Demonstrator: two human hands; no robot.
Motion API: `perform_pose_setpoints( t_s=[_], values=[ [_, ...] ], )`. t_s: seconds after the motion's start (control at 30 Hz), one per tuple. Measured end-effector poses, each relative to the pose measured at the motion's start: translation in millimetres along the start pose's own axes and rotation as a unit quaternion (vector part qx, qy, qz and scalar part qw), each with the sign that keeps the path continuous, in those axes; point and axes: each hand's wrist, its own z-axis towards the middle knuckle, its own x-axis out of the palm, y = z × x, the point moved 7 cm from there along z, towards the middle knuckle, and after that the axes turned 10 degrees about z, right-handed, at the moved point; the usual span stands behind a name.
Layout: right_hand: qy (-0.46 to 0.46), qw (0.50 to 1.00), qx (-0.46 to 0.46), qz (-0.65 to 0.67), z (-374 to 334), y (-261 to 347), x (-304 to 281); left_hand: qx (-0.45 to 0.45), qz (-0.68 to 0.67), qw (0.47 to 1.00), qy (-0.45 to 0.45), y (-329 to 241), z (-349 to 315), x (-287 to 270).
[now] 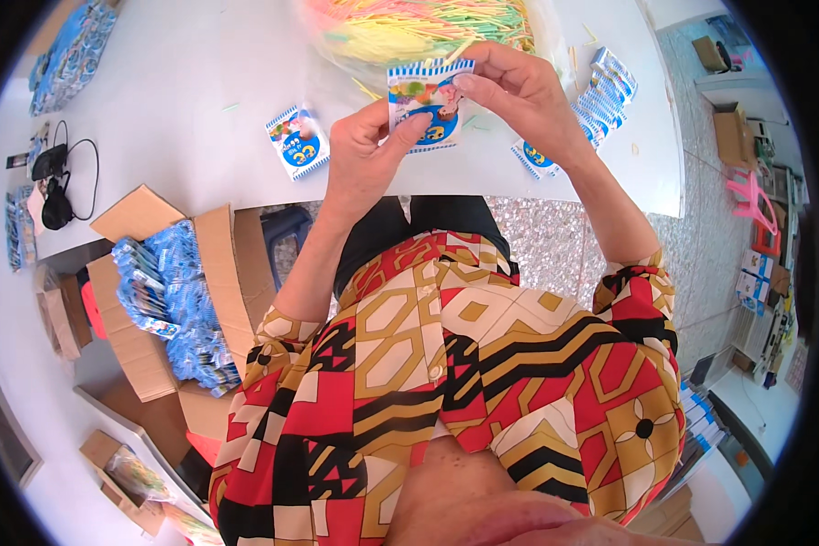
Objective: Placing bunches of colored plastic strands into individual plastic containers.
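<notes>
A small blue-and-white printed packet [425, 95] is held up over the white table between my two hands. My left hand [362, 156] grips its lower left side, thumb on the front. Its upper right corner is pinched by my right hand [523, 96]. A thin pale yellow stick [461, 50] pokes up at the packet's top edge by my right fingers; whether it is inside the packet I cannot tell. Just beyond, a clear plastic bag [323, 56] bulges with many thin coloured sticks [419, 25] in yellow, green, pink and orange.
One matching packet [298, 143] lies left of my hands; a row of several packets [607, 97] lies to the right. An open cardboard box [141, 359] full of packets [187, 300] stands at my left. Black cables and a device [56, 182] sit on the table's left side.
</notes>
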Motion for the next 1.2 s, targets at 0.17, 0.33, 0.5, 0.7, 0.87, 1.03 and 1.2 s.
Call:
perform_pose_setpoints(
  t_s=[0.17, 0.33, 0.5, 0.7, 0.87, 1.03, 1.2],
  values=[
    [-0.098, 0.992, -0.078, -0.03, -24, 24, -4, -0.02, 0.125, 0.992, 0.018, -6, 0, 2],
    [-0.137, 0.977, -0.064, -0.15, -49, 7, -6, -0.034, 0.101, 0.994, 0.03, 4, -4, 21],
    [-0.218, 0.967, -0.022, -0.13, -86, -21, -21, -0.026, 0.146, 0.986, 0.078, 35, -7, 38],
    [-0.321, 0.942, 0.076, -0.068, -133, -70, -38, -0.017, 0.147, 0.984, 0.098, 43, -10, 46],
    [-0.39, 0.917, 0.07, -0.053, -153, -101, -52, -0.069, 0.14, 0.986, 0.067, 50, -15, 33],
    [-0.433, 0.896, 0.064, -0.07, -171, -130, -83, -0.054, 0.209, 0.973, -0.086, 58, -24, -33],
    [-0.44, 0.885, 0.082, -0.13, -187, -127, -100, -0.041, 0.451, 0.843, -0.289, 56, -44, -118]
  ],
)
